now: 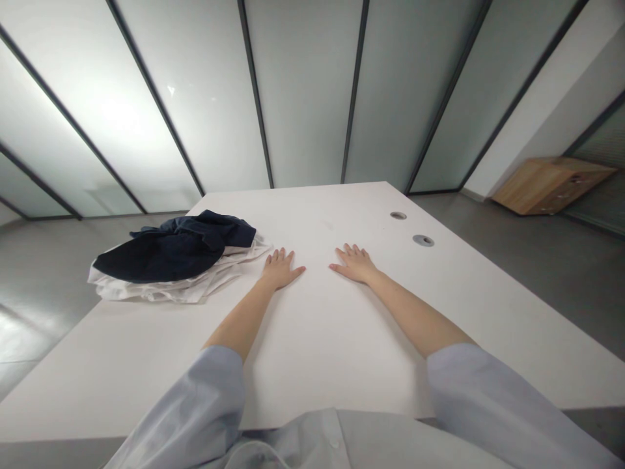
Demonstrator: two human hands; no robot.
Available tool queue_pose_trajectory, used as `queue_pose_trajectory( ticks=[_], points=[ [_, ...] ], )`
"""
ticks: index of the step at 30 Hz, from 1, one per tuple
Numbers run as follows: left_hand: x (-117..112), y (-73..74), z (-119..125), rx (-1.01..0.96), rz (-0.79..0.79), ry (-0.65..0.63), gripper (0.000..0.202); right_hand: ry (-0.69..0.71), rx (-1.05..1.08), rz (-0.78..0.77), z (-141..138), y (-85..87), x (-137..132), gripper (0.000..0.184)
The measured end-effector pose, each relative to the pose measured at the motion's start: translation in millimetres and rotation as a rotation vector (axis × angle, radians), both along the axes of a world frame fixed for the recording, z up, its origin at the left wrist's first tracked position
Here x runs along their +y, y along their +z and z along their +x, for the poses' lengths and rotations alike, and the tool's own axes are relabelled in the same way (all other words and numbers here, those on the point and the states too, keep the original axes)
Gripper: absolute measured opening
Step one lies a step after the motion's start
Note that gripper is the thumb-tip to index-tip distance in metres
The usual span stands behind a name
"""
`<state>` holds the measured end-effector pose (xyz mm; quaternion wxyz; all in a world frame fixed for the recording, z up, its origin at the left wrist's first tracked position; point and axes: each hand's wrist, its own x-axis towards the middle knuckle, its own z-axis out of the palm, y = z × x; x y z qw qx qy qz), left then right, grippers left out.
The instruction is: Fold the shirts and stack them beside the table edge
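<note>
My left hand [280, 268] lies flat on the white table [322, 345], palm down, with the fingers apart and nothing held. Just left of it is a heap of cloth: dark navy fabric [180, 247] on top of crumpled white fabric [195, 290]. The white edge comes close to my left fingers. What kind of garments these are I cannot tell. My right hand [356, 264] also rests palm down on the table, fingers spread, holding nothing. Between the two hands is bare tabletop.
Two round cable holes, one [398, 215] behind the other [423, 240], sit in the table's right side. Frosted glass panels [303, 91] with dark frames stand beyond the far edge. On the floor at the right is a wooden cabinet [541, 185].
</note>
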<state>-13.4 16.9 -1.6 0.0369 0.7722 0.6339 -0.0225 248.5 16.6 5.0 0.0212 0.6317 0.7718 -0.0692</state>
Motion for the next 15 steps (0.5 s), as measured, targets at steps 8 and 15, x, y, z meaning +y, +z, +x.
queue_pose_trajectory(
  ticks=[8,15],
  points=[
    [0.0,1.3,0.5,-0.002,-0.011,0.002,0.088,-0.007,0.000,-0.008,-0.7,2.0,-1.5,0.084],
    [-0.8,2.6,1.0,0.003,-0.012,0.003,0.088,0.003,0.002,0.001,0.8,-1.0,0.2,0.086]
  ],
)
